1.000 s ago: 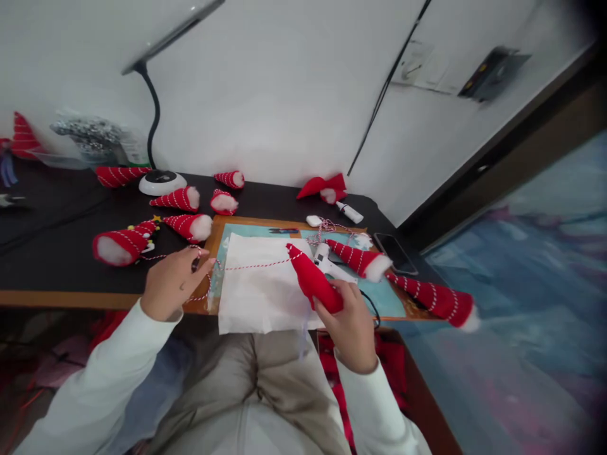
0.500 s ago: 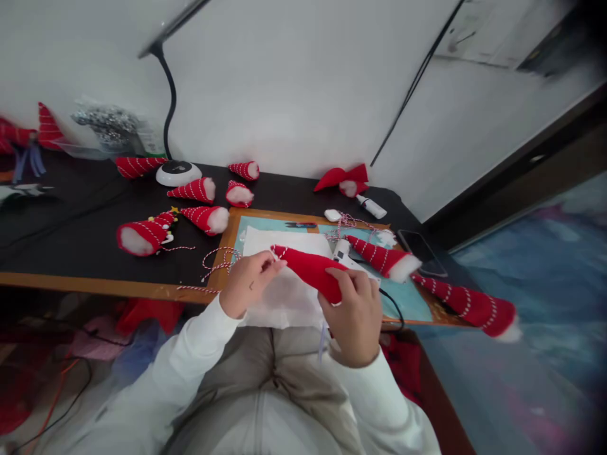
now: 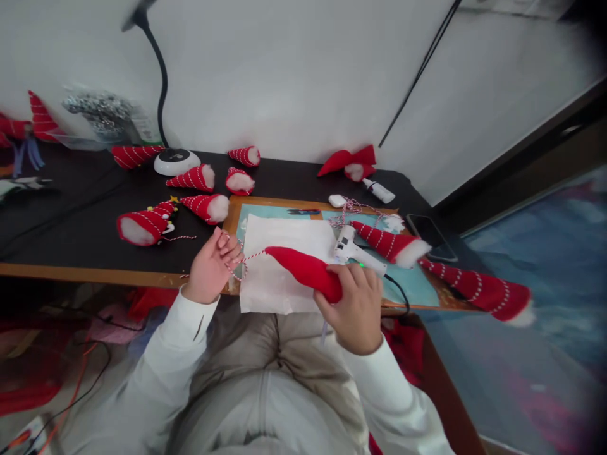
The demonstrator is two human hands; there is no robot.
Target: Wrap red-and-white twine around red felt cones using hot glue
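In my right hand [image 3: 356,306] is the wide end of a plain red felt cone [image 3: 303,268], its tip pointing left. A red-and-white twisted cord [image 3: 255,255] runs from that tip to my left hand [image 3: 213,262], whose fingers are curled around it. Beneath the cone lies a white sheet [image 3: 275,297]. Just beyond my right hand, a white glue gun [image 3: 353,248] rests on the light blue mat [image 3: 412,291].
Several cord-wrapped red cones with white stuffing, such as this one [image 3: 391,243], lie around the table. A decorated cone [image 3: 142,226] is at left. Behind stand a lamp base [image 3: 176,162] and a small white bottle [image 3: 378,190]. A phone [image 3: 431,237] lies at right.
My left hand has moved left from the cone's tip, drawing the cord out straight. The cord loops at the tip have come away. My right hand keeps its hold on the cone.
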